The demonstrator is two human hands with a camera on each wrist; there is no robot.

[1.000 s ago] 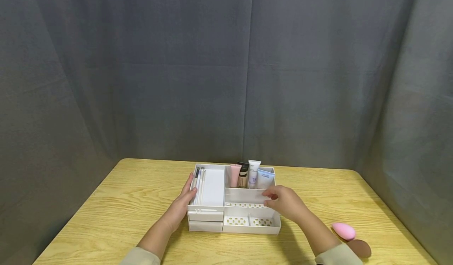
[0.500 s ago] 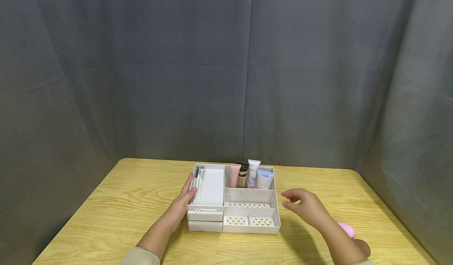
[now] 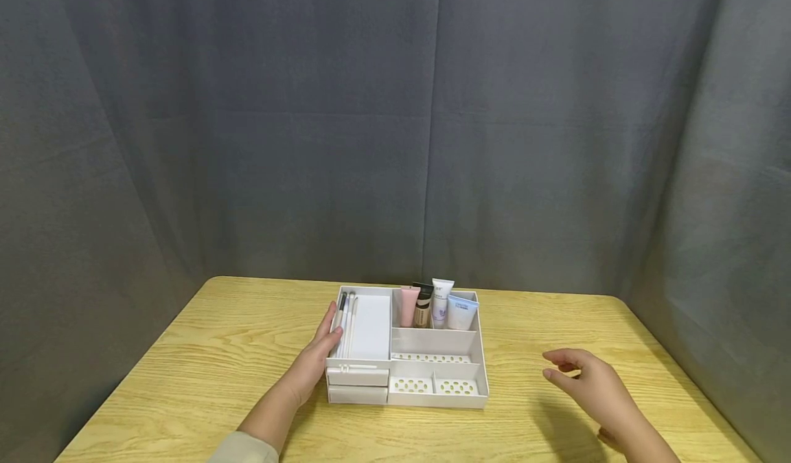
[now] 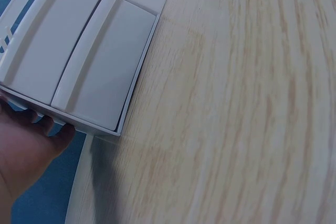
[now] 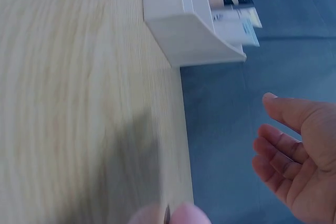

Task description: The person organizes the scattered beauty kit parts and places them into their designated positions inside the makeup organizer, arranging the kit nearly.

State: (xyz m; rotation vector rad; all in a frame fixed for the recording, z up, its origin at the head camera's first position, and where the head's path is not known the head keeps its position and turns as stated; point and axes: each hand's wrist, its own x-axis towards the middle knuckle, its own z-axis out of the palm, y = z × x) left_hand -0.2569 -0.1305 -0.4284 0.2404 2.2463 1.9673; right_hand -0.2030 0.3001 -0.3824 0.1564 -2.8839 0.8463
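Observation:
A white makeup organizer point(image 3: 435, 401) stands mid-table, with drawers at its front left. My left hand point(image 3: 312, 367) holds its left side, thumb over the rim and fingers along the outer wall; in the left wrist view the fingers point(image 4: 44, 124) touch that wall. Slim makeup brushes point(image 3: 347, 325) lie in its left tray. At the back right stand a pink tube point(image 3: 408, 306), a black-capped beige tube point(image 3: 423, 308), a white tube point(image 3: 441, 301) and a pale blue-and-white tube point(image 3: 461, 313). Right of it, my right hand point(image 3: 596, 387) is raised above the table, fingers loosely bent, holding nothing.
A pink makeup sponge point(image 5: 190, 214) and a brownish one point(image 5: 146, 215) show at the bottom of the right wrist view. In the head view my right arm mostly covers them. The wooden table point(image 3: 204, 380) has dark grey curtains point(image 3: 321, 140) behind and beside it.
My right hand has moved from over the organizer's right side, out to the right and nearer me, covering the sponges. My left hand stays on the organizer.

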